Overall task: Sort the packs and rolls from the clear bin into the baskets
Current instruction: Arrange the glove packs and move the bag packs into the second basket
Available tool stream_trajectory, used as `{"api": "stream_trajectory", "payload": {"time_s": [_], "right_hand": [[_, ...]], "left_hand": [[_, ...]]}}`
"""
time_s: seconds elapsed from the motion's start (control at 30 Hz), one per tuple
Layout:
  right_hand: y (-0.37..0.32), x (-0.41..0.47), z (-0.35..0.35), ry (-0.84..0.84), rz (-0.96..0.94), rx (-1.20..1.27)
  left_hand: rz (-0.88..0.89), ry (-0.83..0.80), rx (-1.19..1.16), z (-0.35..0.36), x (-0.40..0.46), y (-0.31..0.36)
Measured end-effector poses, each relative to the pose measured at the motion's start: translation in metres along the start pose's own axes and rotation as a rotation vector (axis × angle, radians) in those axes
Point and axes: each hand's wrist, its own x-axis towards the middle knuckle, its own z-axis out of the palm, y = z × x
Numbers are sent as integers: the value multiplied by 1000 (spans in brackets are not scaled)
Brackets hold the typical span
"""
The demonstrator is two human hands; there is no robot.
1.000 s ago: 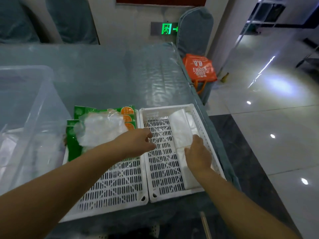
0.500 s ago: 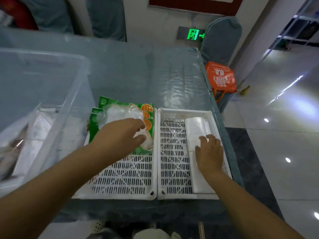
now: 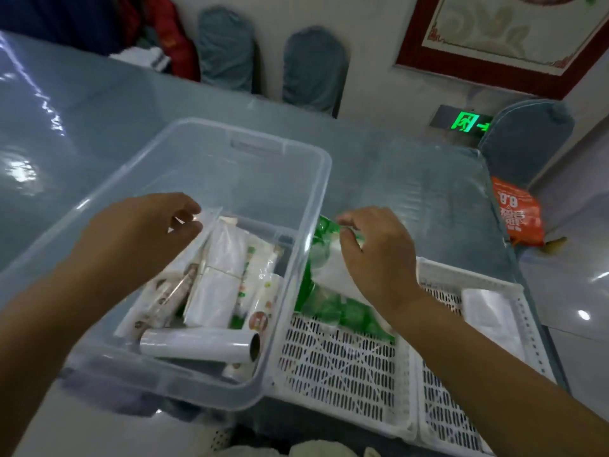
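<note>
Reaching over the clear bin [image 3: 316, 179], left hand [image 3: 131, 239] hovers with fingers loosely curled, gripping nothing. Right hand [image 3: 379, 255] hangs above the green packs [image 3: 333, 308] in the near-left basket [image 3: 339, 367], fingers bent, grip unclear. White rolls [image 3: 197, 346] and packs lie in the bin. Right basket [image 3: 527, 311] holds a white pack [image 3: 487, 311].

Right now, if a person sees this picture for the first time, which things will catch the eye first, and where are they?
Most striking is the clear bin at the centre, with white packs and a white roll at its near end. The left hand reaches into it. To its right, the right hand is over the green packs in a white basket.
</note>
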Motion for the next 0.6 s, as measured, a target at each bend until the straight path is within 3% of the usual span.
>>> {"api": "stream_trajectory", "payload": {"time_s": [0.13, 0.3, 0.37, 0.43, 0.6], "right_hand": [[-63, 39, 49, -180, -202, 160], [-108, 72, 145, -843, -117, -25], [-116, 76, 181, -1029, -137, -93], [-121, 73, 209, -1110, -185, -141], [-133, 51, 253, -1098, -512, -343]], "left_hand": [[-38, -24, 16, -17, 12, -56], [76, -165, 185, -25, 28, -107], [149, -240, 235, -23, 35, -120], [221, -258, 249, -20, 38, -131], [334, -184, 153, -15, 39, -143]]}}
